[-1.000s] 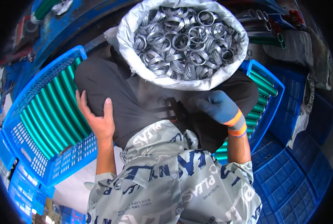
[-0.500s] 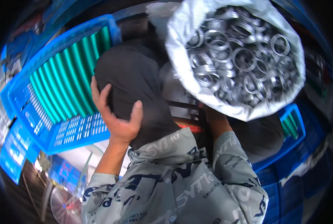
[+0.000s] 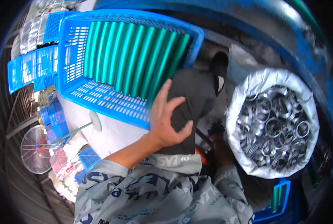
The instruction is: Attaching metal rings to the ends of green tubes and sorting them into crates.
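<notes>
My left hand (image 3: 166, 123) has its fingers spread and holds nothing. It is over my dark-trousered knee (image 3: 196, 89), close to the near right corner of a blue plastic crate (image 3: 110, 114). Inside that crate, green tubes (image 3: 136, 56) lie side by side in a row. My right hand (image 3: 217, 130) reaches down between my legs, left of a white woven sack (image 3: 235, 149). Its fingers are in shadow, so what they touch cannot be made out. The sack stands with its top rolled back, full of silvery metal rings (image 3: 274, 128).
A second blue crate (image 3: 284, 201) with a green tube sits at the lower right. To the left stand a round fan (image 3: 38, 149) and more blue crates (image 3: 32, 69). A blue curved metal edge (image 3: 248, 15) runs along the far side.
My view has swung left, bringing the crate of green tubes toward the middle and the sack farther right. My left hand stays spread by my knee; my right arm is still low beside the sack.
</notes>
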Tool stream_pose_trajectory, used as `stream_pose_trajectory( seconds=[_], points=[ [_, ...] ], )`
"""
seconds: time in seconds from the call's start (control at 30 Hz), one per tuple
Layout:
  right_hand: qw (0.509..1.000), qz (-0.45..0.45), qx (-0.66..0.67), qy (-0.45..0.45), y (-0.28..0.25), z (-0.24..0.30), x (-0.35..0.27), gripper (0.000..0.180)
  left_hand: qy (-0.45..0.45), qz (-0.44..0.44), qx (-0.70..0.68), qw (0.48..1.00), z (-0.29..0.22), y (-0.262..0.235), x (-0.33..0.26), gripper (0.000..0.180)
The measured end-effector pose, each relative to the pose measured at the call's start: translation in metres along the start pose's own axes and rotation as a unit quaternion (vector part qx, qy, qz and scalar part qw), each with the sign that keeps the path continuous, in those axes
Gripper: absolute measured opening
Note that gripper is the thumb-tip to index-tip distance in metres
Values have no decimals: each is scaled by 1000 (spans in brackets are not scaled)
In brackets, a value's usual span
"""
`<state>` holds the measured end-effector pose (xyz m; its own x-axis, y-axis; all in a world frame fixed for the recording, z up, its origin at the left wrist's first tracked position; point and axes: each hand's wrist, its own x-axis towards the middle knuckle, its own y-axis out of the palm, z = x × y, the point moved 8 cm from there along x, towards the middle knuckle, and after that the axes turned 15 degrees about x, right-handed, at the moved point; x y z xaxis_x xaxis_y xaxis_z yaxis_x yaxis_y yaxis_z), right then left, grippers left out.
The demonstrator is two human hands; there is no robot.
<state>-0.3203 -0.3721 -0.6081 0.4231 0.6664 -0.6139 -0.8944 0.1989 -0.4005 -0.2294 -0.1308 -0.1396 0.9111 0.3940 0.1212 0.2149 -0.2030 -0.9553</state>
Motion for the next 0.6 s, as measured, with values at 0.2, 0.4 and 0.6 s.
stream_pose_trajectory(
  seconds=[0.2,0.4,0.6],
  points=[
    [995,-76,13,66,-57,50,19,22,8,-5,-70,997,-2,-22,12,74],
    [932,-237,225,-158,-130,111,-34,31,-128,-102,-249,955,88,-14,22,56],
    [773,-238,588,2,-171,211,-167,31,-262,152,17,953,284,49,-2,76]
  ],
)
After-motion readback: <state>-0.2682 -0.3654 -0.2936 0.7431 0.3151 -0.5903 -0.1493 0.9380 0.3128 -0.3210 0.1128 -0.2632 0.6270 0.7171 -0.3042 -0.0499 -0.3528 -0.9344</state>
